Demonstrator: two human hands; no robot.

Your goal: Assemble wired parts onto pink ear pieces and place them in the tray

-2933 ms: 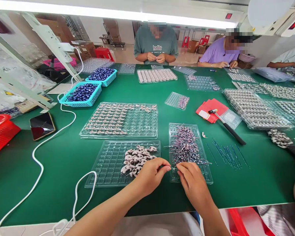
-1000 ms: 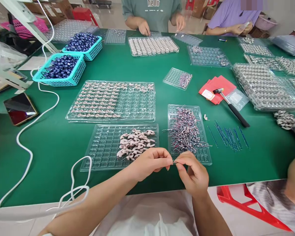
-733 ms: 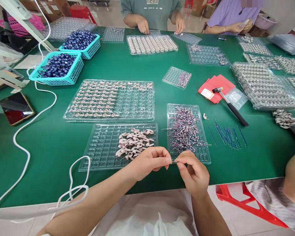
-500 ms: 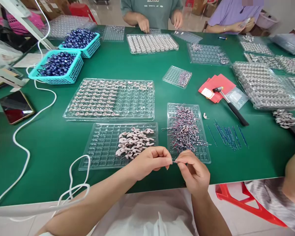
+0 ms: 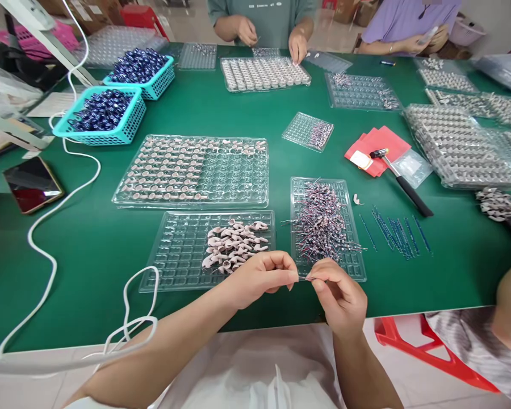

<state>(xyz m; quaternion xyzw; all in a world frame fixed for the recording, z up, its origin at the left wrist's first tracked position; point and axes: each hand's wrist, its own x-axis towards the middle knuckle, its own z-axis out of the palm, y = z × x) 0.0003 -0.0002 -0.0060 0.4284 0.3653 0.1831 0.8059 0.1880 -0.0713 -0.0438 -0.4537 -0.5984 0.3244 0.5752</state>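
Left hand (image 5: 269, 277) and right hand (image 5: 343, 295) pinch a thin wire-like piece (image 5: 302, 278) between fingertips, at near edge of blister tray (image 5: 355, 268) heaped with wire-leaded parts (image 5: 319, 221). Second tray (image 5: 174, 255), just left, holds pale curved housings (image 5: 235, 245). Blue wires (image 5: 395, 233), hammer (image 5: 410, 194) right on green worktop (image 5: 247, 116); turquoise basket (image 5: 130, 126) far left.

Both forearms are bare and converge in front of the body. The left forearm (image 5: 170, 347) slants in from the lower left, its wrist (image 5: 229, 295) nearly straight; the right forearm (image 5: 360, 369) rises more steeply from the lower right. The left grip (image 5: 267, 275) is pinched at thumb and index finger, the remaining fingers curled in. The right grip (image 5: 343, 295) faces it, also pinched, with only a small gap between the two sets of fingertips (image 5: 293, 276).
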